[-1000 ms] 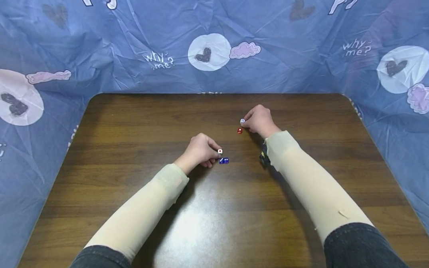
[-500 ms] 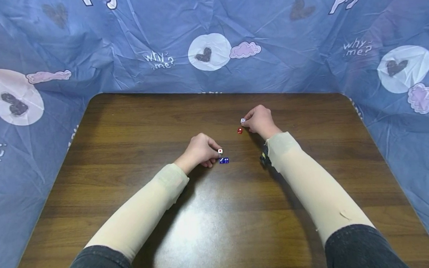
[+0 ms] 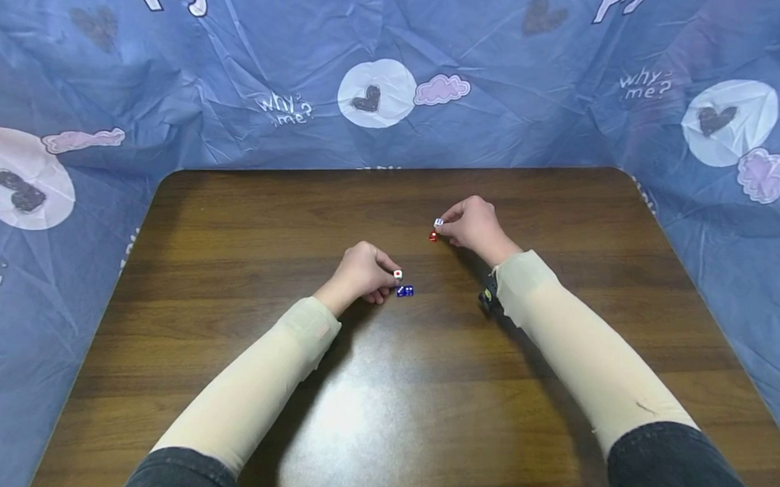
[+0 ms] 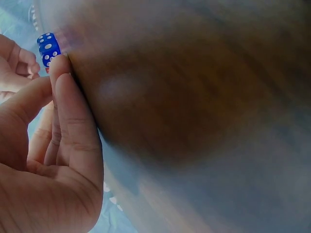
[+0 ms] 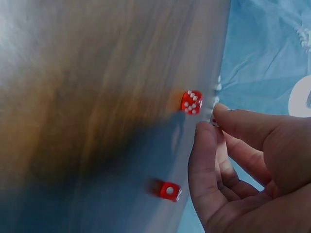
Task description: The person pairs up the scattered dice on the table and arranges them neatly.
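Observation:
My left hand (image 3: 363,271) pinches a white die (image 3: 398,274) with a red pip on top, between thumb and fingertips. Just in front of those fingers, two blue dice (image 3: 404,291) sit side by side; the left wrist view shows blue dice (image 4: 48,48) past the fingertips, where the white die is mostly hidden. Farther back, my right hand (image 3: 476,221) pinches another white die (image 3: 438,222) close above a red die (image 3: 432,236). From the right wrist, two separate red dice (image 5: 192,102) are visible on the table, and the pinched die is nearly covered by fingers.
A brown wood-grain table (image 3: 344,398) lies under both hands, with glare near its middle front. Behind it hangs a blue printed cloth (image 3: 515,114). A dark device (image 3: 488,299) is strapped at the right wrist.
My right hand has come slightly nearer to me, bringing its white die closer to the red one, and the forearm has swung a little right. My left hand holds nearly still.

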Action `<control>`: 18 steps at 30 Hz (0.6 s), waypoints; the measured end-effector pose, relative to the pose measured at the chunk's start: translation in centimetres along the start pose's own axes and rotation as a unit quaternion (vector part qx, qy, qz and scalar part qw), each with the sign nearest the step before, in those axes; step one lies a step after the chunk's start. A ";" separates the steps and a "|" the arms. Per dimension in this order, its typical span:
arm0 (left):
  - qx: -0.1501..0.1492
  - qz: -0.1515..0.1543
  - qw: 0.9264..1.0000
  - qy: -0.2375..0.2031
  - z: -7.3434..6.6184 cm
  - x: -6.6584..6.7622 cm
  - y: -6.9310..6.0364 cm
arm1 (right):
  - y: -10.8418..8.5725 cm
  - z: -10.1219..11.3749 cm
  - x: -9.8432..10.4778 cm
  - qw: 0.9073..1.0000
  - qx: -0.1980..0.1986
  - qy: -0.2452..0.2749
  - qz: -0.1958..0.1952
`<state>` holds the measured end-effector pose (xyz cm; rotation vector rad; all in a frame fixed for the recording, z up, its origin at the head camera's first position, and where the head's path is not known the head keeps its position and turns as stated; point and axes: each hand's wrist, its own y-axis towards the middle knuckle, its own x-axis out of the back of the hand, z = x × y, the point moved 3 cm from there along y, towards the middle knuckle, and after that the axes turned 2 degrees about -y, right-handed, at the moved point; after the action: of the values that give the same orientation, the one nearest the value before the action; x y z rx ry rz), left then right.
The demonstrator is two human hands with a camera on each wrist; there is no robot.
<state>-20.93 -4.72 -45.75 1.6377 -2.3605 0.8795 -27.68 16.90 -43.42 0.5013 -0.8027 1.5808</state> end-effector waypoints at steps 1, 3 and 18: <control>0.000 0.000 1.000 0.002 0.0 0.0 0.0 | -0.2 0.1 -0.1 1.000 0.007 0.001 0.004; 0.000 -0.001 1.000 0.004 -0.1 0.1 0.0 | -0.7 0.2 -0.3 1.000 0.021 0.001 0.010; 0.000 0.000 1.000 0.005 -0.1 0.3 0.0 | -4.5 1.1 -2.6 0.992 0.101 -0.030 0.062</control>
<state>-21.10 -4.83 -45.54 1.6297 -2.3536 0.8848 -22.99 14.45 -43.64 0.6596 -0.7338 1.7798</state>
